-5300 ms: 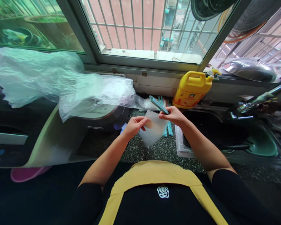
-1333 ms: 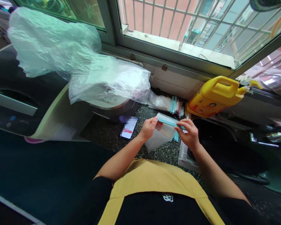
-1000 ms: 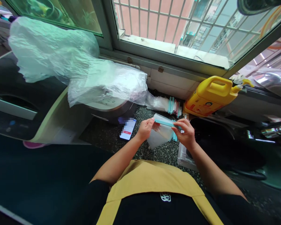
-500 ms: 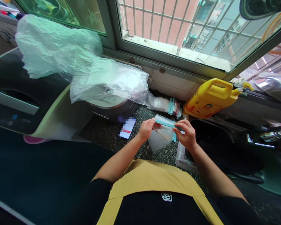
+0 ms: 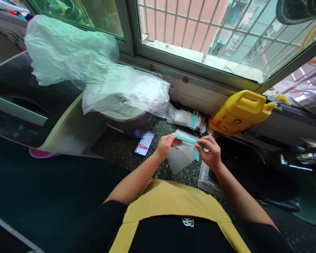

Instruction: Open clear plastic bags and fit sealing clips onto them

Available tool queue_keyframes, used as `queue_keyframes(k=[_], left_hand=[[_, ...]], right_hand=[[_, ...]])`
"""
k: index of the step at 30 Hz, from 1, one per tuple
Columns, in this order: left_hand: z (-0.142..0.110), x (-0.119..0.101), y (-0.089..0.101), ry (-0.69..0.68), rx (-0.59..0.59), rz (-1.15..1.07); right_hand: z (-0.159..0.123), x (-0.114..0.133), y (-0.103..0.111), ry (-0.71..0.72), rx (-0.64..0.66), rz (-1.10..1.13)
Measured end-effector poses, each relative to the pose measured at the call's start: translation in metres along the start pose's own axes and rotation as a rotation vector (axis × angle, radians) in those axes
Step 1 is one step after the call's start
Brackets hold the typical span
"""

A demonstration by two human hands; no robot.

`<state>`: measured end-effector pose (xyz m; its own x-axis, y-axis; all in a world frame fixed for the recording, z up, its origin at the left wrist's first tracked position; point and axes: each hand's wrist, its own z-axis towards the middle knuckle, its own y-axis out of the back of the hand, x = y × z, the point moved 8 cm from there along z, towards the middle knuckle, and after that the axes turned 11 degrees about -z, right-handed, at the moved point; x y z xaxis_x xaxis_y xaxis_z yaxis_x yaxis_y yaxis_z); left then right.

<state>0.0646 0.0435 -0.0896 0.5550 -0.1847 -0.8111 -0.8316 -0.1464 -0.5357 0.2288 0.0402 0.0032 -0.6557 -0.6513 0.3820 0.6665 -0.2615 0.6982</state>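
A clear zip-lock bag (image 5: 181, 159) with a teal band along its top hangs over the speckled counter, stretched between my two hands. My left hand (image 5: 165, 145) is closed in a pinch on the left end of the band. At the other end, the thumb and fingers of my right hand (image 5: 210, 150) grip it. Behind the held bag lies a stack of similar bags (image 5: 184, 117) with teal and reddish bands. Another teal strip (image 5: 197, 155) shows beside the right fingers, partly hidden.
A phone (image 5: 145, 144) lies on the counter (image 5: 121, 151) left of my hands. Large plastic sheeting (image 5: 126, 88) drapes over a rounded appliance (image 5: 129, 123). To the right stand a yellow jug (image 5: 239, 112), a clear plastic container (image 5: 204, 179) and a dark sink area (image 5: 242, 161).
The whole view has shifted slightly, so the surroundings sit a little farther right. Both hands keep the same grip on the zip-lock bag.
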Motion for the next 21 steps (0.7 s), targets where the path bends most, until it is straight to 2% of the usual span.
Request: queue_keyframes(k=[21], left_hand=[[0.0031,0.0003,0.0029,0.014,-0.003,-0.066]], right_hand=[[0.0024,0.0028,-0.0014,0.048,-0.015,-0.018]])
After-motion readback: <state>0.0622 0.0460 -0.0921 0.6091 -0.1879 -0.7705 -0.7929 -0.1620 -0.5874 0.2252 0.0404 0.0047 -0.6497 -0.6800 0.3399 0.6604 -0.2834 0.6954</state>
